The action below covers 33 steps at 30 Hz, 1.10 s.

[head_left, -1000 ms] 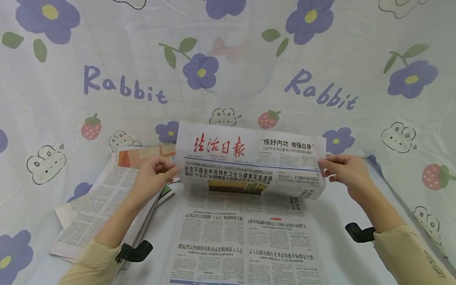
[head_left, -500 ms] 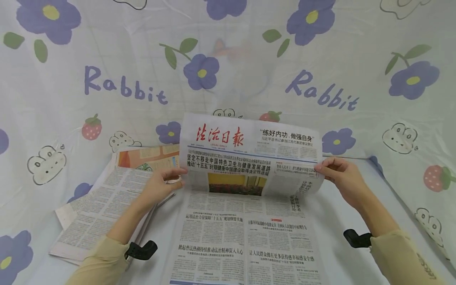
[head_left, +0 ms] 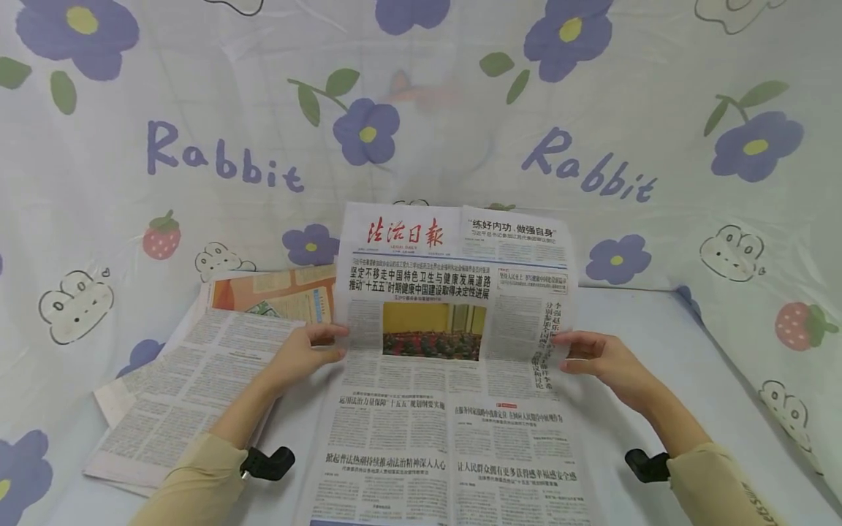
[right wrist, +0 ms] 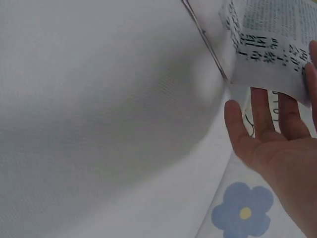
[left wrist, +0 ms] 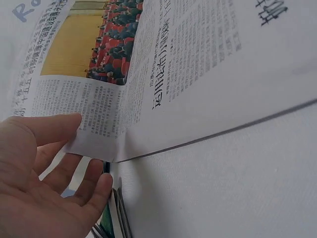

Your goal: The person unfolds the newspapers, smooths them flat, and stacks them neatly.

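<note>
A newspaper (head_left: 421, 372) with a red masthead lies with its lower half on the white table, while its upper half bends up from the middle crease and faces me. My left hand (head_left: 299, 358) pinches the left edge near that crease. In the left wrist view, the left thumb (left wrist: 54, 129) is on the printed side and the other fingers are behind the sheet. On the opposite edge, my right hand (head_left: 608, 365) holds the paper between thumb and fingers. Several right fingers (right wrist: 262, 111) reach behind the sheet in the right wrist view.
Folded newspapers (head_left: 184, 394) are piled on the table at the left, with an orange printed page (head_left: 226, 296) at the back. Behind the table (head_left: 631, 314) hangs a white curtain (head_left: 421, 175) with flowers and rabbits. Each wrist carries a black mount (head_left: 270, 463).
The newspaper's upper half has straightened from curling over to standing upright, baring the whole photo. Both hands have moved lower along its edges, the right one also inward.
</note>
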Motion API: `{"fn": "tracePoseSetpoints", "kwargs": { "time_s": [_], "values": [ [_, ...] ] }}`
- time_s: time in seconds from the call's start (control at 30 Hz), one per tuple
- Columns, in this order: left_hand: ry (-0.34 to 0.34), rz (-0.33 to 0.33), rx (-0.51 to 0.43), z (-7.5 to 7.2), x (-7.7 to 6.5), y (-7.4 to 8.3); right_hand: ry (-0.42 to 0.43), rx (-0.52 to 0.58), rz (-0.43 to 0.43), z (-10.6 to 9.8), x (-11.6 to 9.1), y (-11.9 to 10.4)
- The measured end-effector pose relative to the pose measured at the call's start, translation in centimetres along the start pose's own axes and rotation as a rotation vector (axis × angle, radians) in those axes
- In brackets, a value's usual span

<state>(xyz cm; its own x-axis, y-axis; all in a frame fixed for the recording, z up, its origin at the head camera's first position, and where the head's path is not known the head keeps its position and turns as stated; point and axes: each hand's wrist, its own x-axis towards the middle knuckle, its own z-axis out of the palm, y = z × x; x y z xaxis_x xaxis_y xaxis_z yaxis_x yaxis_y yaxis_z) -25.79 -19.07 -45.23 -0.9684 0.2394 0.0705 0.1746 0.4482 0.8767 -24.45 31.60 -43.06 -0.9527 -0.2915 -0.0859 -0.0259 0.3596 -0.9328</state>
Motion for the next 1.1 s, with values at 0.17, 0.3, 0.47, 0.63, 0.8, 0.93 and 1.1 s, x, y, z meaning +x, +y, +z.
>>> {"fn": "tracePoseSetpoints", "kwargs": {
  "time_s": [0.17, 0.3, 0.47, 0.63, 0.8, 0.93, 1.1],
  "values": [
    [-0.021, 0.015, -0.037, 0.4, 0.2, 0.2, 0.038, -0.024, 0.026, 0.2, -0.1, 0.4],
    [-0.049, 0.022, -0.067, 0.6, 0.2, 0.4, 0.064, -0.067, 0.055, -0.1, -0.3, 0.7],
    [-0.091, 0.039, -0.099, 1.0, 0.3, 0.2, 0.058, -0.074, 0.09, -0.7, -0.6, 1.3],
    [-0.142, -0.036, -0.182, 1.7, 0.3, 0.0, 0.049, -0.029, 0.134, -1.2, -1.1, 2.1],
    [-0.196, -0.112, -0.219, 2.5, 0.3, -0.3, 0.04, 0.009, 0.202, -1.8, -1.5, 3.1],
    [-0.216, -0.168, -0.232, 2.9, 0.3, -1.0, 0.032, 0.075, 0.243, -2.4, -1.7, 3.7],
    [-0.233, -0.231, -0.38, 2.6, 0.2, -2.1, 0.018, 0.144, 0.275, -2.7, -1.7, 4.1]
  ]
}}
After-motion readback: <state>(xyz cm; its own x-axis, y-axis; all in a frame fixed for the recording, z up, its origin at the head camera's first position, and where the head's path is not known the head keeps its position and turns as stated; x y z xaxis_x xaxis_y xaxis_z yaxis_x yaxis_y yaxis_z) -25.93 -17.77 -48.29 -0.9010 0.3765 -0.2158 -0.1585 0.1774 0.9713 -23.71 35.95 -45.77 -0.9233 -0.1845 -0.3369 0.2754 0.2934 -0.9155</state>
